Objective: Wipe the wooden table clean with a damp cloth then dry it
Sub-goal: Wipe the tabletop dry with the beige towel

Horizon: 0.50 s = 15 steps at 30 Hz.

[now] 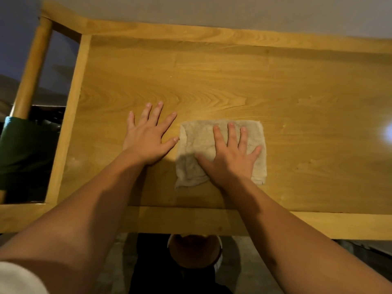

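Cloth (199,143) flat, roughly square

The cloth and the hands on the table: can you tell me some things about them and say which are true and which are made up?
1. The right hand lies flat on the cloth. True.
2. The left hand is holding the cloth too. False: it rests flat on the bare wooden table, beside the cloth, fingers spread.
3. The cloth is bright blue. False: it is a pale beige.
4. The cloth is folded into a rough square. True.
5. A bucket stands on the table. False: it stands on the floor, below the table's near edge.
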{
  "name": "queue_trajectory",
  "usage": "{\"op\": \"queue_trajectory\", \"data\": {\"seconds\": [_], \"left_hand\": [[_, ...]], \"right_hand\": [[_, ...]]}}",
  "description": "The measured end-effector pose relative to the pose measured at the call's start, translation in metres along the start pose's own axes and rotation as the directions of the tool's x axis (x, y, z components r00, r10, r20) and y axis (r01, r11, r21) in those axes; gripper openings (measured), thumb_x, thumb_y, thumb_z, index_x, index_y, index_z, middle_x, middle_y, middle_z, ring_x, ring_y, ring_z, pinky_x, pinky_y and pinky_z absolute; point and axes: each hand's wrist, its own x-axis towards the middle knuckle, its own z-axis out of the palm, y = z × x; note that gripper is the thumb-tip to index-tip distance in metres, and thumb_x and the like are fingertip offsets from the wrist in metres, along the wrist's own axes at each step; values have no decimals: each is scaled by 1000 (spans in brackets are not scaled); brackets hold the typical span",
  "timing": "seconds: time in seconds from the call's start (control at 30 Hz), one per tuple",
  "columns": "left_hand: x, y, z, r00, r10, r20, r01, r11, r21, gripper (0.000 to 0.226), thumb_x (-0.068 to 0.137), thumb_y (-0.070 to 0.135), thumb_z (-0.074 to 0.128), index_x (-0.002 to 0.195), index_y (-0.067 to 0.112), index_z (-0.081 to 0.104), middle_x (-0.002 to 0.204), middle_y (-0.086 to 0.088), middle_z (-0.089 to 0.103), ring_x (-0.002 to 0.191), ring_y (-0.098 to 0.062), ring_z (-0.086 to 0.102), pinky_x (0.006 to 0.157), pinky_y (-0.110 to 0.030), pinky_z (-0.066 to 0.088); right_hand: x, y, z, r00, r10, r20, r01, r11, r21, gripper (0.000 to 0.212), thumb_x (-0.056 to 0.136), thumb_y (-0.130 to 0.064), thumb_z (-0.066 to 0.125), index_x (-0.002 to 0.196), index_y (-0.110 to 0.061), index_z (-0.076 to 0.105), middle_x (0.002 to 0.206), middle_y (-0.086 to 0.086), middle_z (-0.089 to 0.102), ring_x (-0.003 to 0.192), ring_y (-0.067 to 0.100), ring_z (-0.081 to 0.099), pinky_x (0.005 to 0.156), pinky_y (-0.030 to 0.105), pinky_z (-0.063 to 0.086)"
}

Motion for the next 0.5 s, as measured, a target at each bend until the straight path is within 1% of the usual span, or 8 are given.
{"op": "queue_trajectory", "data": {"seconds": [0.1,0.17,0.27,0.37,0.43,0.5], "left_hand": [[0,1,-1,999,-28,31,27,1000,5,74,87,74,22,154,49,5,169,3,-7,154,-24,-8,119,-63,1],[0,1,-2,999,-24,45,24,1000,12,74,87,75,22,155,49,6,169,2,-6,154,-25,-7,118,-64,2],[-1,3,-5,1000,-3,12,4,1000,-15,72,89,76,27,154,45,18,169,-3,6,154,-30,4,116,-67,8],[-1,3,-2,1000,9,-24,-8,1000,4,69,90,73,32,152,43,27,167,-6,15,152,-33,13,113,-69,15],[-1,2,0,999,18,-30,-18,1000,0,70,90,74,31,153,43,26,167,-5,15,152,-33,14,112,-69,15],[-1,1,-1,999,33,-28,-34,999,-10,72,90,74,30,155,43,21,167,-5,13,153,-32,12,113,-69,15]], "right_hand": [[32,-5,-4,1000,15,-6,-15,1000,-16,97,71,-96,16,153,-45,6,167,-4,1,152,29,-11,106,74,-7],[54,-7,-8,1000,4,-6,-4,1000,-29,96,72,-94,16,153,-45,3,167,-3,-2,152,29,-12,106,74,-7],[91,-11,-15,1000,-18,-1,18,999,-43,95,73,-93,15,154,-44,2,167,-2,-4,152,30,-12,106,76,-3],[130,-14,-22,998,-61,-22,60,995,-74,94,74,-93,12,154,-43,5,167,-2,-3,152,31,-9,106,76,0],[158,-19,-28,997,-79,-22,77,995,-69,95,74,-94,11,154,-44,6,168,-2,-1,152,31,-8,107,76,0],[184,-25,-34,996,-81,-27,79,995,-65,96,74,-94,12,155,-43,7,168,-2,0,152,32,-7,107,76,0]]}}
